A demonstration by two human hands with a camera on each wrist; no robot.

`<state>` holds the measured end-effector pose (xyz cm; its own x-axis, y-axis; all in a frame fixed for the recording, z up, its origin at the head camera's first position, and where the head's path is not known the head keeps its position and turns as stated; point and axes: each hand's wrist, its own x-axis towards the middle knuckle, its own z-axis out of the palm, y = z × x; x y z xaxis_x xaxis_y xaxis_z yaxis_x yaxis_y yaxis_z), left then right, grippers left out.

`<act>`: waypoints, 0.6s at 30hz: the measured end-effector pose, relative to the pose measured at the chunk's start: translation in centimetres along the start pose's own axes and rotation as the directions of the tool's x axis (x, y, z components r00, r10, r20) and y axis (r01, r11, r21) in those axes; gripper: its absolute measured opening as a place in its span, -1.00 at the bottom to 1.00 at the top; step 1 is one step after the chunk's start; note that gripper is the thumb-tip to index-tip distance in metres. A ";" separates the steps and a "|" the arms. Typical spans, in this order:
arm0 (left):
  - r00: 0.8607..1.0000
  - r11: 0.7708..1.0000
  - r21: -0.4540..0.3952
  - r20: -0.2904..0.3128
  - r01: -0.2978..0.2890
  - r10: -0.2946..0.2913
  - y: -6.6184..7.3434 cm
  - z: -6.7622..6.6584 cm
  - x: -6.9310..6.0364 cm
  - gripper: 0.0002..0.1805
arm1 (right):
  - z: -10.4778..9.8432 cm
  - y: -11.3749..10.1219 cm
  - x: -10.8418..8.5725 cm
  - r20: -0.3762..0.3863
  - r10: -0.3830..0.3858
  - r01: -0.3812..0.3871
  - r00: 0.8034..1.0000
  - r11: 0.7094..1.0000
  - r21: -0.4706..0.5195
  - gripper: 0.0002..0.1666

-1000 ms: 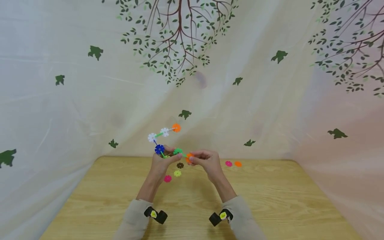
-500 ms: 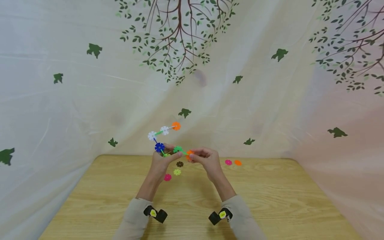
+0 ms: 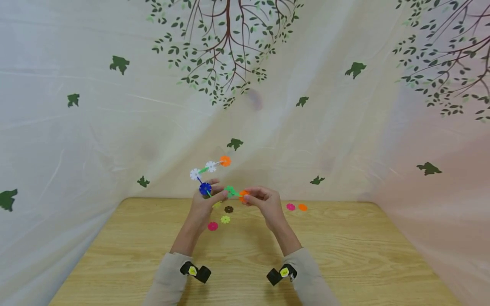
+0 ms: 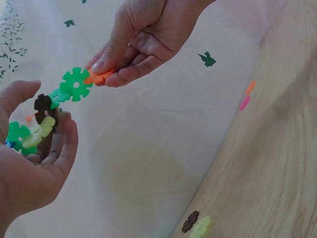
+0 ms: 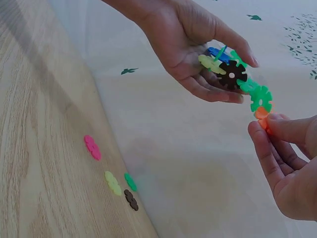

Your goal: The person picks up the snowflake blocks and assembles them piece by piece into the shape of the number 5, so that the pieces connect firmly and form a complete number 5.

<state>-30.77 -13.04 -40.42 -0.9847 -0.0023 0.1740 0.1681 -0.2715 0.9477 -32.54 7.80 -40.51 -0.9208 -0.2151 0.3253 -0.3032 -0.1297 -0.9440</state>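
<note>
A person is holding a chain [image 3: 205, 188] of plastic flower-shaped discs in the air above the far side of a wooden bench [image 3: 344, 255]. The right hand [image 3: 266, 205] is pinching the orange end disc [image 3: 243, 196] between thumb and fingers. The left hand [image 3: 202, 207] is keeping its thumb apart from its loosely bent fingers, and part of the chain is resting along those fingers.

Next to the orange end disc, a green disc [image 4: 76, 84] is facing the left wrist view, and a second green piece [image 5: 247, 86] is linking it to a brown disc [image 5: 232, 75] near the left thumb. A pale yellow piece [image 5: 212, 64] is sitting just beside the brown disc. Beyond the left hand, the chain is running up through a blue disc and two white discs [image 3: 210, 166] to another orange disc [image 3: 225, 161] at its far end.

Below the hands, a pink disc [image 3: 212, 226], a yellow disc [image 3: 225, 219], a dark brown disc [image 3: 229, 209] and a small green disc [image 5: 130, 182] are lying loose on the bench. Farther right, a second pink disc [image 3: 291, 207] and a loose orange disc [image 3: 303, 207] are lying just beside each other. Behind the bench, a pale cloth [image 3: 268, 144] printed with trees and leaves is hanging.
</note>
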 end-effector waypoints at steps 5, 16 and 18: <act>0.998 0.996 -0.084 -0.050 0.026 -0.031 0.4 -0.8 0.4 -0.35 | -0.4 -0.2 0.0 -0.011 0.022 -0.023 1.000 0.999 -0.036 -0.70; 0.937 0.982 0.181 -0.333 -0.048 0.107 2.6 -2.8 0.2 -0.27 | -1.6 0.1 0.4 0.107 0.093 -0.077 0.990 0.987 -0.144 -0.73; 0.916 0.965 0.243 -0.354 -0.103 0.187 3.0 -2.4 -0.1 -0.34 | -1.7 0.4 0.4 0.147 0.101 -0.075 0.984 0.981 -0.178 -0.74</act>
<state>-30.29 -16.14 -38.24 -0.8869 -0.3937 0.2416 0.2742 -0.0278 0.9613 -33.49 9.29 -40.86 -0.9007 -0.3671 0.2323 -0.2725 0.0609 -0.9602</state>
